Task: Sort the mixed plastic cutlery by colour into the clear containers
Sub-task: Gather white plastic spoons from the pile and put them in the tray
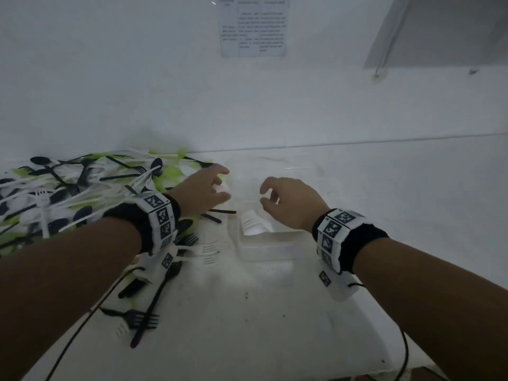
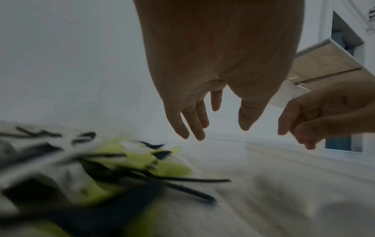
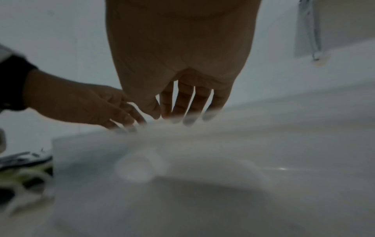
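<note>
A heap of mixed cutlery in black, white and green lies at the left of the white table; it shows blurred as the cutlery heap in the left wrist view. A clear container with a white label inside stands at the centre, and its clear wall fills the right wrist view. My left hand hovers at the container's left edge with relaxed fingers, holding nothing. My right hand hangs over the container, fingers straight, also holding nothing.
Loose pieces lie in front of the heap, among them a black fork and a white fork. Wrist cables trail over the table's front. A printed sheet hangs on the white wall behind.
</note>
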`<state>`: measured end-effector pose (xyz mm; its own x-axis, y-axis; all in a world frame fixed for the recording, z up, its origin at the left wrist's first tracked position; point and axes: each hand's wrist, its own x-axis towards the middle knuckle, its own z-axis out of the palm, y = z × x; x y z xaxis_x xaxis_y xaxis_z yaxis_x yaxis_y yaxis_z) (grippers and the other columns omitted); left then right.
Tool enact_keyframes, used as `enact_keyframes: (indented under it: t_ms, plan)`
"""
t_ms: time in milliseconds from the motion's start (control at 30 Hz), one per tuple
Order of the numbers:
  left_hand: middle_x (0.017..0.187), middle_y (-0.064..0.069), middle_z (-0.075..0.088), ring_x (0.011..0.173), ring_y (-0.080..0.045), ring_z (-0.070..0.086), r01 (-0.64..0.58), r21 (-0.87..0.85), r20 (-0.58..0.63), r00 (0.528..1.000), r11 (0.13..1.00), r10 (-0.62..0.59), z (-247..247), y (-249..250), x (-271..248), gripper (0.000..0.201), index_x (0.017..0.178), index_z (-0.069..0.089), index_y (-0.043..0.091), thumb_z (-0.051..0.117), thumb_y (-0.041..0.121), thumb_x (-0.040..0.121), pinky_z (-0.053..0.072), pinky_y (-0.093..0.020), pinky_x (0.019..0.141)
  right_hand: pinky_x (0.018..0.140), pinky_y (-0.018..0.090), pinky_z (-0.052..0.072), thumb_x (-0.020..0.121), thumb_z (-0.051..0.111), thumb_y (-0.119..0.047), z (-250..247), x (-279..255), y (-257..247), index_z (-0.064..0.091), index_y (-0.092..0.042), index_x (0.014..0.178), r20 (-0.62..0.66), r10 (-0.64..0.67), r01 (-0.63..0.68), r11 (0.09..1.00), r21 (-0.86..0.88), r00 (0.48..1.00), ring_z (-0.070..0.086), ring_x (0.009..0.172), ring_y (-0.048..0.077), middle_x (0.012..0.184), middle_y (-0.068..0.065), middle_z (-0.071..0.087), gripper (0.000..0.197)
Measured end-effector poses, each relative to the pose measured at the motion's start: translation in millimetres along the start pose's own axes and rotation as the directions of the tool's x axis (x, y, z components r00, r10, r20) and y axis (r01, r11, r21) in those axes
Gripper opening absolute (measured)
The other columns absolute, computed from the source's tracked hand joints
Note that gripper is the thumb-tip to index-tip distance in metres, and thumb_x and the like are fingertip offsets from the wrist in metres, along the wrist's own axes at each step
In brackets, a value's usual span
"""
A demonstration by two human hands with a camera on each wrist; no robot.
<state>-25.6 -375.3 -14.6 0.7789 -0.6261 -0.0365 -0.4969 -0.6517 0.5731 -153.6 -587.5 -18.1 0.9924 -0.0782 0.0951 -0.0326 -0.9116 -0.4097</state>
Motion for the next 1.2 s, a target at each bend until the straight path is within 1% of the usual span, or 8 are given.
enact_keyframes:
  t_ms: [67,167,300,367,500,833,1067,1200]
  plan:
    - [0.130,-0.003,0.061,0.113,-0.020,0.061,0.045,0.122,0.057,0.997,0.991,-0.052,-31,-19,0,0.048,0.136,0.052,0.024,0.068,0.042,0.095,0.050,-0.038,0.099,0.081,0.033,0.050,0.098,0.058,-0.045,-4,14,-24,0.052,-0.031,0.129,0.013,0.027,-0.028,0.988,0.154,1.000,0.063,0.091,0.013,0.095,-0.009,0.068,0.035]
    - [0.145,-0.003,0.052,0.128,-0.023,0.054,0.093,0.333,0.170,0.973,0.938,-0.157,-69,-50,-3,0.065,0.145,0.046,0.025,0.062,0.060,0.093,0.046,-0.041,0.106,0.088,0.032,0.048,0.096,0.060,-0.054,-3,42,-66,0.041,-0.031,0.141,0.073,0.061,-0.082,0.946,0.315,0.995,0.063,0.098,0.017,0.102,-0.005,0.069,0.054]
    - [0.153,-0.007,0.047,0.132,-0.024,0.053,0.107,0.310,0.173,0.971,0.945,-0.166,-101,-95,-10,0.079,0.156,0.028,0.023,0.062,0.058,0.094,0.045,-0.040,0.107,0.098,0.043,0.053,0.090,0.060,-0.066,22,86,-112,0.035,-0.031,0.145,0.146,0.104,-0.148,0.933,0.329,0.984,0.064,0.102,0.025,0.124,0.004,0.066,0.070]
    - [0.146,-0.007,0.053,0.127,-0.024,0.056,0.111,0.279,0.174,0.971,0.954,-0.164,-115,-115,-13,0.078,0.156,0.028,0.022,0.063,0.056,0.094,0.046,-0.038,0.104,0.099,0.043,0.052,0.090,0.061,-0.066,39,104,-130,0.035,-0.028,0.147,0.184,0.116,-0.165,0.945,0.281,0.976,0.061,0.105,0.025,0.132,0.006,0.062,0.073]
    - [0.125,-0.002,0.067,0.114,-0.023,0.061,0.106,0.280,0.165,0.974,0.954,-0.157,-135,-157,-12,0.073,0.154,0.031,0.026,0.063,0.054,0.095,0.048,-0.039,0.098,0.094,0.035,0.046,0.095,0.059,-0.059,64,131,-155,0.043,-0.024,0.145,0.207,0.189,-0.221,0.964,0.146,0.960,0.058,0.119,0.027,0.134,0.007,0.060,0.064]
    - [0.114,0.004,0.069,0.103,-0.019,0.062,-0.060,0.288,0.204,0.979,0.956,0.000,-134,-205,27,0.045,0.136,0.051,0.028,0.060,0.048,0.097,0.050,-0.035,0.089,0.085,0.032,0.047,0.097,0.063,-0.040,100,160,-139,0.063,-0.017,0.116,0.112,0.352,-0.355,0.935,0.009,0.929,0.060,0.108,0.023,0.112,0.002,0.063,0.030]
    - [0.106,0.005,0.070,0.092,-0.015,0.064,-0.071,0.296,0.195,0.981,0.953,0.013,-129,-213,40,0.031,0.121,0.061,0.026,0.058,0.047,0.099,0.054,-0.036,0.085,0.095,0.036,0.045,0.103,0.050,-0.029,111,200,-130,0.059,-0.009,0.131,0.119,0.276,-0.250,0.949,-0.195,0.954,0.055,0.120,0.034,0.132,0.016,0.056,0.035]
    - [0.103,0.006,0.070,0.087,-0.012,0.063,-0.060,0.292,0.183,0.983,0.954,0.006,-130,-216,38,0.027,0.118,0.064,0.025,0.058,0.045,0.100,0.054,-0.036,0.082,0.081,0.033,0.048,0.102,0.046,-0.017,125,224,-131,0.062,-0.002,0.114,0.198,0.248,-0.175,0.929,-0.326,0.948,0.061,0.108,0.033,0.120,0.017,0.061,0.025]
